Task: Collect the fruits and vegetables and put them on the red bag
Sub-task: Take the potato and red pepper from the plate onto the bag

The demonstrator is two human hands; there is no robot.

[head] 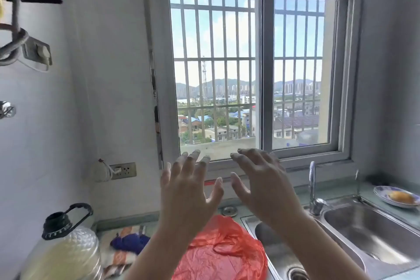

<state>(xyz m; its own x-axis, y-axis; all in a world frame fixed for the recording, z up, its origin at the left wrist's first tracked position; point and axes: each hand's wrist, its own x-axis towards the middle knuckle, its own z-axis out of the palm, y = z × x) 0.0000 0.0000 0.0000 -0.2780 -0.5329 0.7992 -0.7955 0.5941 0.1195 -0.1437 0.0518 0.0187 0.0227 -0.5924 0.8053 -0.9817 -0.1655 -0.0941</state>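
I hold both hands up at the centre of the frame. My left hand (188, 191) and right hand (261, 186) have their fingers spread and grasp nothing, so I judge that collecting is not yet under way. The red bag (218, 254) lies flat at lower centre, just beside the sink (375, 229), seemingly laid out to receive produce. 1 yellowish item (402, 196), probably fruit, rests on a plate (381, 193) at the right edge. A purple thing (129, 242) at lower left is too blurred to name.

Red bag (227, 257) partly hidden by forearm (163, 250), cut off below
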